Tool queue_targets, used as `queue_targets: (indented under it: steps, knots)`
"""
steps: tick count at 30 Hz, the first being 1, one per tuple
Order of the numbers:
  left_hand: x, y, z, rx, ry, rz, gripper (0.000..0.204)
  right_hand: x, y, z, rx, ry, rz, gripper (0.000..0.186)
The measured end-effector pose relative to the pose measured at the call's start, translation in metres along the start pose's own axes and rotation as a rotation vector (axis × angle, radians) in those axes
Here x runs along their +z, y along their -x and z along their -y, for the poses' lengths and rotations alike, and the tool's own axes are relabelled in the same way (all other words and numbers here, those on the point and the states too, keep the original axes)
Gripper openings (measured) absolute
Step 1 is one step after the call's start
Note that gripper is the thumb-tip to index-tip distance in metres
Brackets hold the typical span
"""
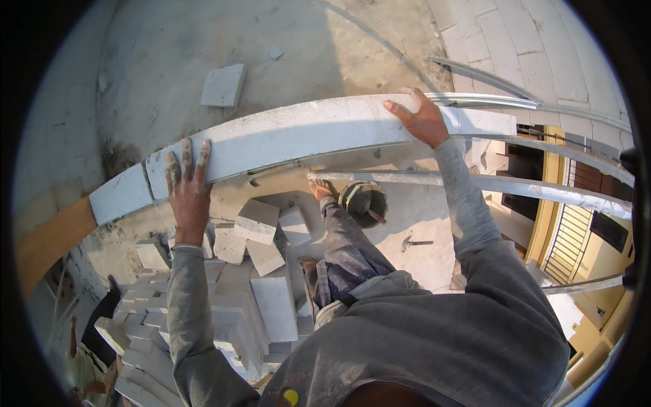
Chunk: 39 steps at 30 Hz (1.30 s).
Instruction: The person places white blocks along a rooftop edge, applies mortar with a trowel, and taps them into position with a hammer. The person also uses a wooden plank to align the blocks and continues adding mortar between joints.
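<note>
Block (291, 139), long and white, lying in line between shorter blocks (124, 194). Left hand (189, 201) near left end, fingers spread flat, unclenched; right hand (426, 121) at far edge toward right end, fingers bent, cannot tell if grasping.

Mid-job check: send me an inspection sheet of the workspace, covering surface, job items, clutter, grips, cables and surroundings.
Surface: dusty grey floor, partly shaded.
Job items: long pale block, with a short block at its left end, joint visible.
Clutter: loose blocks piled near the left arm; hammer and dark bucket on the floor.
Grips: left grip on the long block, fingers spread; right grip over its right part, clasp unclear.
Cables: nothing seen.
Surroundings: metal bars and yellow building at right; another person lower left, partly cut off.
</note>
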<state>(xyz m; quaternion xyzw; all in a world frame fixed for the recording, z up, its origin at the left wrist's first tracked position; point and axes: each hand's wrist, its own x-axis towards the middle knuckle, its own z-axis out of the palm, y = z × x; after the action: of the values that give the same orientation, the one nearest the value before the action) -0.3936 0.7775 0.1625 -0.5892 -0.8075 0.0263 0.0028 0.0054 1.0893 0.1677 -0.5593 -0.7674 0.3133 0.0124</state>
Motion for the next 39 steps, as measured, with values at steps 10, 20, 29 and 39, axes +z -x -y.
queue_targets:
  steps: [10, 20, 29, 39]
  knots:
    - [0.003, 0.000, 0.000, -0.010, -0.034, -0.009, 0.100, 0.001, 0.006, 0.005, 0.047, -0.080, -0.023, 0.077]
    - [0.002, -0.019, -0.069, 0.143, 0.103, -0.041, 0.092, 0.106, 0.128, 0.068, -0.512, -0.308, -0.294, 0.035]
    - [0.030, -0.024, -0.056, 0.305, 0.035, -0.318, 0.085, 0.665, 0.006, -0.090, -0.413, 0.407, 0.772, 0.071]
    - [0.041, -0.013, -0.036, 0.305, -0.130, -0.417, 0.101, 0.910, -0.024, -0.181, -0.299, 0.515, 0.011, 0.038]
